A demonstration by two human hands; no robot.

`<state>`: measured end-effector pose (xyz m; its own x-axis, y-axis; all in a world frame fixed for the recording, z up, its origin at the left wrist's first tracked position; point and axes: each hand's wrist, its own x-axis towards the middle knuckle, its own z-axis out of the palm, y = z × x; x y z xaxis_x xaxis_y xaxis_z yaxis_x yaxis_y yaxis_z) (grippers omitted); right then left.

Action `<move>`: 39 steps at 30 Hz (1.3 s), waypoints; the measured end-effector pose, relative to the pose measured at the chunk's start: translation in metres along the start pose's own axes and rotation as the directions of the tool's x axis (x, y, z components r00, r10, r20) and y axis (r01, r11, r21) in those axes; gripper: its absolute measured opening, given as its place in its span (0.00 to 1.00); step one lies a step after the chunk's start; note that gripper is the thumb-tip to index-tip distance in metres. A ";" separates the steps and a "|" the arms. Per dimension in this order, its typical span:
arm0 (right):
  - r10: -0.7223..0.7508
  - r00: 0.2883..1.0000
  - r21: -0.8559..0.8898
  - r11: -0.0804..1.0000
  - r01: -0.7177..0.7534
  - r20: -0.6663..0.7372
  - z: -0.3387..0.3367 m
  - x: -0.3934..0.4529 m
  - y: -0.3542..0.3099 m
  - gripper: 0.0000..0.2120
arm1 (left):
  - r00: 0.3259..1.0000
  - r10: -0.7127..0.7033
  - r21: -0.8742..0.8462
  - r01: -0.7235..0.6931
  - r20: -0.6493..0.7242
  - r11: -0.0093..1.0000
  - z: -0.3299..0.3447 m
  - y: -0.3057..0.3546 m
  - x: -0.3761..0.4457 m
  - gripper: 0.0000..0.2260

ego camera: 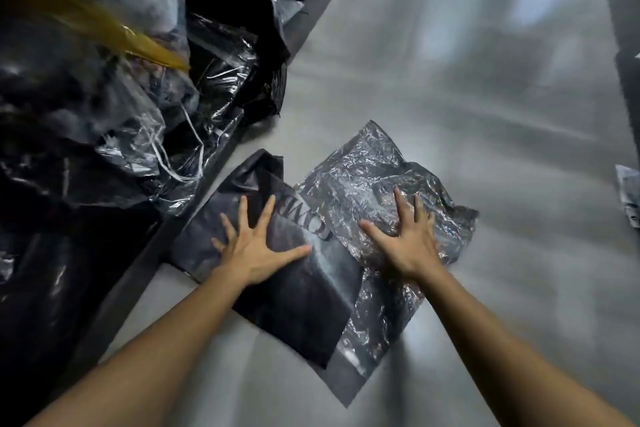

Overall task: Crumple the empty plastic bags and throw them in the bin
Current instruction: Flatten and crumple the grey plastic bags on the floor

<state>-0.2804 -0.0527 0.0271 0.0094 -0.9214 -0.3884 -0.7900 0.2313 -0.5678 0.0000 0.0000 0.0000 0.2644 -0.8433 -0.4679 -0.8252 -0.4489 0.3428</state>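
A crinkled clear plastic bag (367, 180) lies flat on the grey floor, partly over a dark garment (304, 305) with pale lettering. My left hand (254, 246) rests flat on the dark garment with fingers spread. My right hand (408, 239) presses flat on the clear bag, fingers spread wide. Neither hand grips anything. No bin is visible.
A large heap of bagged dark clothing in clear plastic (114, 107) fills the left side, with a strip of yellow-brown tape (104, 28) across it. Another piece of plastic (628, 194) lies at the right edge. Grey floor (485, 97) stretches ahead.
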 end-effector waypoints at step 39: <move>-0.367 0.870 -0.514 0.704 0.491 0.328 0.115 -0.067 -0.016 0.44 | 0.693 0.709 0.169 -0.689 -0.128 0.704 -0.015 0.053 0.003 0.23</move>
<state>-0.1983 0.0412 -0.0212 0.4995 -0.7845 -0.3675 -0.8663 -0.4498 -0.2173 -0.0355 -0.0310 0.0285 -0.3383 -0.9408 0.0233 -0.8480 0.3154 0.4259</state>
